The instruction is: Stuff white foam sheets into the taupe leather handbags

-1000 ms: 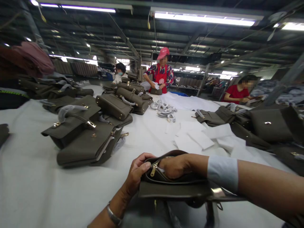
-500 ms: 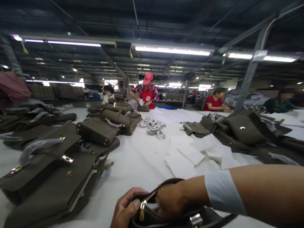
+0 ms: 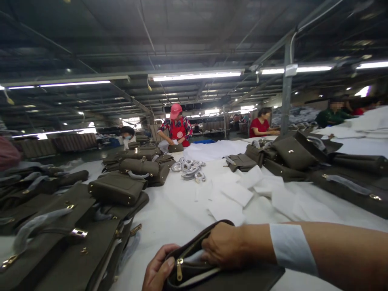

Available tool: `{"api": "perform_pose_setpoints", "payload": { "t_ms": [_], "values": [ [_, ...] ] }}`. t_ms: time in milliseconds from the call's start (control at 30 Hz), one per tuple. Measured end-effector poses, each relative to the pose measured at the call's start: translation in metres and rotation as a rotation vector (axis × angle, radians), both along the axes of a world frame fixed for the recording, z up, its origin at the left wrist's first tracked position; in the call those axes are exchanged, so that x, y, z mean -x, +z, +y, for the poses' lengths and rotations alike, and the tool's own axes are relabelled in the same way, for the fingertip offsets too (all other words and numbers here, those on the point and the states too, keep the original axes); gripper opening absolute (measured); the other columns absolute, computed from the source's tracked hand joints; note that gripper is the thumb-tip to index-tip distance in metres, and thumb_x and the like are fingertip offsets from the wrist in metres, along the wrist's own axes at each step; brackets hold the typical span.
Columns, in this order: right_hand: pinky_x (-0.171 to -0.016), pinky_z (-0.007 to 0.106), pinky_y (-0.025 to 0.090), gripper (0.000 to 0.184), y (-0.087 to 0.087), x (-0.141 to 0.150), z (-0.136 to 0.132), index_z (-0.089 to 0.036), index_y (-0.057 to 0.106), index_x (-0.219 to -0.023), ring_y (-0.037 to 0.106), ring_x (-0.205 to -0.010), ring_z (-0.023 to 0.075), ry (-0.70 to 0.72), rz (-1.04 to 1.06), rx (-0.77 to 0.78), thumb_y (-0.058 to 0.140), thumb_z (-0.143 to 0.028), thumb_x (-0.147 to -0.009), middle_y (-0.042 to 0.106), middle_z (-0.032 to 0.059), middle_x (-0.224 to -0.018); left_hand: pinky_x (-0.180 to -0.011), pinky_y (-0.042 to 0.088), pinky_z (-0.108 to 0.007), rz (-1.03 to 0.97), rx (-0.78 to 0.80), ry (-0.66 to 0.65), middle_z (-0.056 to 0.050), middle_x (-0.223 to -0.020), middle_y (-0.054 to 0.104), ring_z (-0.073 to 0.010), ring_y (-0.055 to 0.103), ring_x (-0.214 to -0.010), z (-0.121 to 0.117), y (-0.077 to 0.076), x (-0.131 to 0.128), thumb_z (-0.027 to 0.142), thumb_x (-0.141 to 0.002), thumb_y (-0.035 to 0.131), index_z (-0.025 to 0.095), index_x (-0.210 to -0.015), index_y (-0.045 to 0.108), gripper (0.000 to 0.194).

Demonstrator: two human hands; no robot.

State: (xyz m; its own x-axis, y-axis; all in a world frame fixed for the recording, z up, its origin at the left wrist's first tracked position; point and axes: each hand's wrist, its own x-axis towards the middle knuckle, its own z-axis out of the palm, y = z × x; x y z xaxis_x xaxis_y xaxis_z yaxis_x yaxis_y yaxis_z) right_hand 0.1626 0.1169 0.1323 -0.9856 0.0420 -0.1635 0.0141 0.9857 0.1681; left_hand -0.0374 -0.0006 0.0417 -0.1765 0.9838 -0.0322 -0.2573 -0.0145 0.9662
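A dark olive handbag (image 3: 236, 281) lies at the bottom centre, its zipped mouth open. Thumb and fingers of my left hand (image 3: 160, 264) grip the bag's near-left end, beside a gold zipper pull (image 3: 179, 270). My right hand (image 3: 222, 244) reaches into the mouth with curled fingers, their tips hidden by the bag. Whitish material (image 3: 194, 257) shows inside, next to those fingers; whether they hold it is unclear. A pale band (image 3: 292, 246) wraps my right forearm.
Olive handbags (image 3: 118, 188) with wrapped handles pile up on the left, and more bags (image 3: 294, 151) on the right. White sheets (image 3: 236, 194) and grey wrapped rings (image 3: 190, 167) lie on the white table (image 3: 169, 206). A person in a red apron (image 3: 177, 131) works opposite.
My right hand has risen partly out of the bag's mouth, showing more of its back and knuckles. The bag's flap now lies spread at the right. The view has turned right.
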Motion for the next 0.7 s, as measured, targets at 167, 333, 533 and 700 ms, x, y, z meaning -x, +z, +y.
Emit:
{"api": "perform_pose_setpoints", "payload": {
  "t_ms": [167, 333, 533, 700],
  "values": [
    [-0.083, 0.033, 0.048, 0.028, -0.001, -0.060, 0.026, -0.016, 0.059, -0.110, 0.061, -0.091, 0.0211, -0.134, 0.559, 0.215, 0.045, -0.022, -0.087, 0.068, 0.0097, -0.099, -0.086, 0.047, -0.037, 0.777, -0.149, 0.188, -0.006, -0.101, 0.066, -0.0234, 0.058, -0.096, -0.005, 0.035, 0.014, 0.046, -0.077, 0.060, 0.022, -0.102, 0.063, 0.034],
    [-0.072, 0.030, 0.049, 0.039, -0.034, -0.095, 0.038, -0.018, 0.065, -0.093, 0.063, -0.076, 0.0190, -0.533, 0.604, 0.536, 0.034, -0.041, -0.095, 0.069, 0.0057, -0.083, -0.078, 0.047, -0.030, 1.272, -0.304, 0.022, -0.003, -0.086, 0.066, -0.0177, 0.059, -0.084, -0.009, 0.099, -0.021, 0.033, -0.082, 0.054, 0.023, -0.092, 0.065, 0.019],
    [-0.083, 0.035, 0.046, 0.039, -0.049, -0.092, 0.021, -0.020, 0.065, -0.094, 0.064, -0.088, 0.0219, -0.626, 0.710, 0.533, 0.031, -0.039, -0.096, 0.070, 0.0066, -0.093, -0.097, 0.044, -0.040, 1.412, -0.011, -0.520, -0.006, -0.117, 0.065, -0.0263, 0.060, -0.107, -0.003, 0.128, -0.098, 0.030, -0.083, 0.051, 0.028, -0.117, 0.060, 0.035],
    [-0.083, 0.034, 0.045, 0.038, -0.051, -0.101, 0.014, -0.021, 0.064, -0.092, 0.062, -0.088, 0.0200, -0.603, 0.784, 0.587, 0.031, -0.039, -0.097, 0.069, 0.0053, -0.091, -0.101, 0.041, -0.047, 1.328, 0.159, -0.590, -0.013, -0.128, 0.059, -0.0315, 0.056, -0.114, 0.013, 0.109, -0.112, 0.045, -0.084, 0.050, 0.023, -0.129, 0.047, 0.051]
  ]
}}
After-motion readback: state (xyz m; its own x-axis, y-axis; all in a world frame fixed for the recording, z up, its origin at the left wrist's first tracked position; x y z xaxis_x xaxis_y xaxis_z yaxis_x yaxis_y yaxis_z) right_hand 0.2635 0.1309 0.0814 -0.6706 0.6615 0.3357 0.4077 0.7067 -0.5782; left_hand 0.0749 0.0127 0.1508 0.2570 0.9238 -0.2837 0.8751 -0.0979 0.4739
